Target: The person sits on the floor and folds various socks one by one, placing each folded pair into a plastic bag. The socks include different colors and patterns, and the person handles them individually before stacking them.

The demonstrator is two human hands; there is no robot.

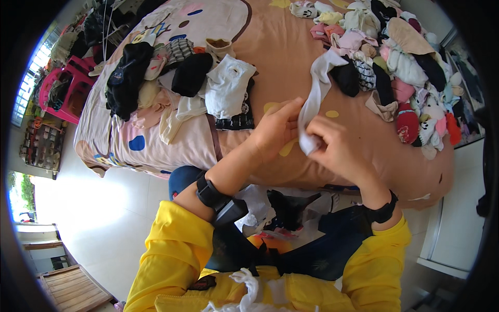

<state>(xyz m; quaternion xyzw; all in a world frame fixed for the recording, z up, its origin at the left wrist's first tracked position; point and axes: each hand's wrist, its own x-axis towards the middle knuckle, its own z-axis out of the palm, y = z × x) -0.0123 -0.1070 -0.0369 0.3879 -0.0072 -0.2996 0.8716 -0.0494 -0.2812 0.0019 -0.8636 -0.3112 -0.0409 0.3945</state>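
A long pale grey-white sock (316, 86) stretches between my hands, above the tan patterned bedspread. Its far end reaches the edge of the sock pile, next to a black sock (345, 77). My left hand (275, 127) is closed at the sock's left side, with the thumb on top and the fingertips partly hidden. The lower, bunched end is pinched in my right hand (335, 145), which is slightly blurred. A black band sits on each of my wrists, the left one carrying a small box.
A large heap of mixed socks (405, 67) lies on the bed (280, 52) at the right. Folded clothes, including a white garment (227, 86) and black pieces, lie to the left. Below the bed edge, a plastic bag (254, 208) with dark items sits between my knees. A pink chair (67, 88) stands far left.
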